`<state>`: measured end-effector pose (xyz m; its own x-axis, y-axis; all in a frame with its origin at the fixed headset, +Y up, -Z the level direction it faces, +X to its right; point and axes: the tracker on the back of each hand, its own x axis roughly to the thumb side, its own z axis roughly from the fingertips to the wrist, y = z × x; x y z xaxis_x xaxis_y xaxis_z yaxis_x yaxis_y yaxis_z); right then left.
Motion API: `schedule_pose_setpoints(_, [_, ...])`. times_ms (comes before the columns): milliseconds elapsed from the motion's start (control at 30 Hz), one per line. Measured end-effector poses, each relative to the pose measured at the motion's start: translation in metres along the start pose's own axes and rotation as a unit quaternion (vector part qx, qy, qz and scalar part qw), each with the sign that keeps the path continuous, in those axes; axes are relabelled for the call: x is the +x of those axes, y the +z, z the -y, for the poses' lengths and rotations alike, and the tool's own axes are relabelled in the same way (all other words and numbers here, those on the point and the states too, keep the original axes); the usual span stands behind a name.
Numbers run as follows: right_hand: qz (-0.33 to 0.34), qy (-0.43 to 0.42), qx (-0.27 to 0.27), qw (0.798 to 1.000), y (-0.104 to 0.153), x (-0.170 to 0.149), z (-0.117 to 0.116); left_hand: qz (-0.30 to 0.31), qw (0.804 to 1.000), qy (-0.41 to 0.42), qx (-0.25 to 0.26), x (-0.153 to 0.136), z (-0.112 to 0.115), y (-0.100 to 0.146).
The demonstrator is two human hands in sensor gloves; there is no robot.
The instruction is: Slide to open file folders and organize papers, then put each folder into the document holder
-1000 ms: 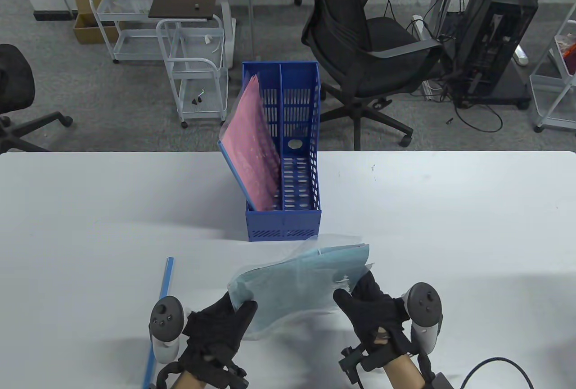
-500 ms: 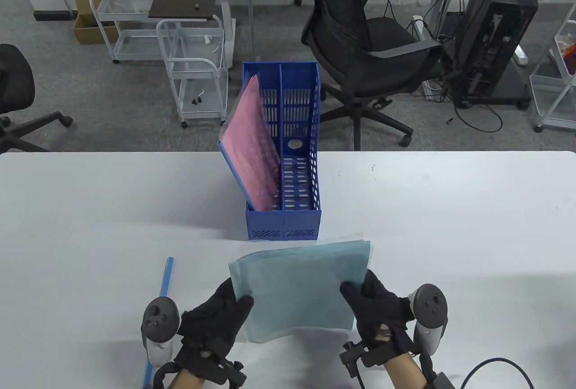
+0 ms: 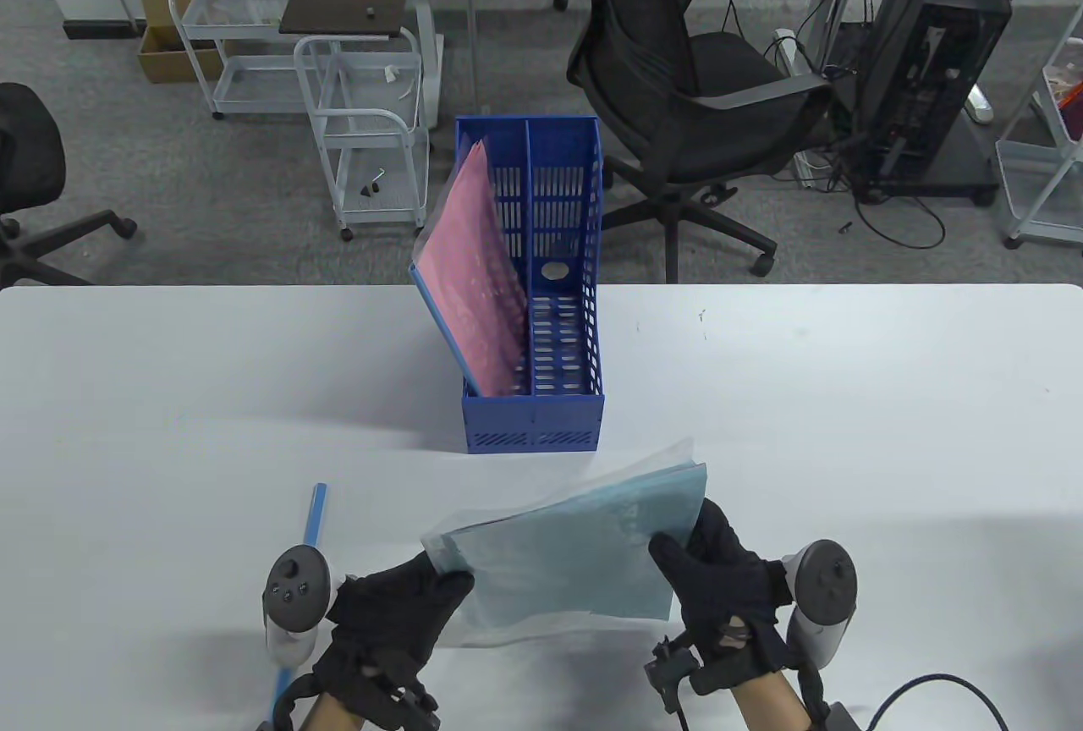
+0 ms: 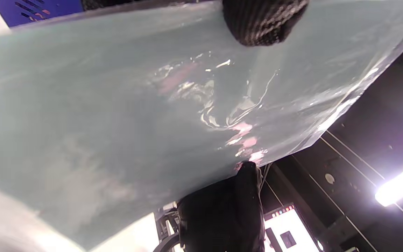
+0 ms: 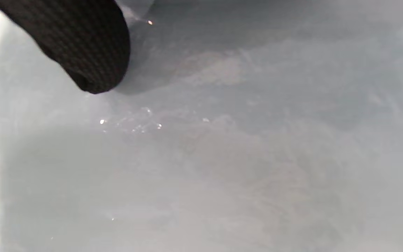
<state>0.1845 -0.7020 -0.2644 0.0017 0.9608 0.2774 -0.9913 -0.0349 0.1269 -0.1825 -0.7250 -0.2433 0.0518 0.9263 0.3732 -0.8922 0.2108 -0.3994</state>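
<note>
Pale-blue translucent plastic folder (image 3: 575, 549), pinched at both side edges by left hand (image 3: 385, 629) and right hand (image 3: 719, 587) above the white counter (image 3: 846, 392), at 6 o'clock of the blue slotted document holder (image 3: 533, 418), could spill papers if tilted.

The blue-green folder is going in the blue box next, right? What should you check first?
1. Both hands grip the blue-green folder: left hand, right hand. Ok.
2. Right slot of the document holder is free. Ok.
3. Pink folder sits in the left slot, out of the way. Ok.
4. Papers squared inside the folder: cannot tell.
5. Blue slide bar is back on the folder: not ok, it lies on the table.
</note>
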Motion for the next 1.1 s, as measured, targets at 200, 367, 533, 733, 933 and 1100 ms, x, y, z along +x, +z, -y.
schedule_pose_setpoints(200, [0.014,0.019,0.029,0.999,-0.001,0.002,-0.001,0.000,0.999,0.015,-0.036,-0.003,-0.001,-0.002])
schedule_pose_setpoints(367, [-0.007,0.019,0.058,0.998,-0.005,-0.002,0.002,-0.004,0.996,0.014,-0.087,-0.003,-0.002,-0.004])
schedule_pose_setpoints(533, [-0.014,-0.005,0.105,0.994,-0.008,-0.004,0.001,-0.010,0.996,0.002,-0.093,-0.004,-0.003,-0.004])
schedule_pose_setpoints(733, [0.020,0.046,0.004,0.999,0.000,0.009,-0.001,-0.025,0.999,-0.012,0.035,-0.002,-0.006,0.004])
schedule_pose_setpoints(933, [0.037,0.046,-0.028,0.998,0.005,0.015,-0.002,0.009,0.988,-0.040,0.149,0.005,-0.004,0.011])
schedule_pose_setpoints(1100, [-0.075,0.082,-0.007,0.994,0.002,-0.004,-0.004,-0.068,0.991,-0.061,0.097,-0.013,0.001,0.007])
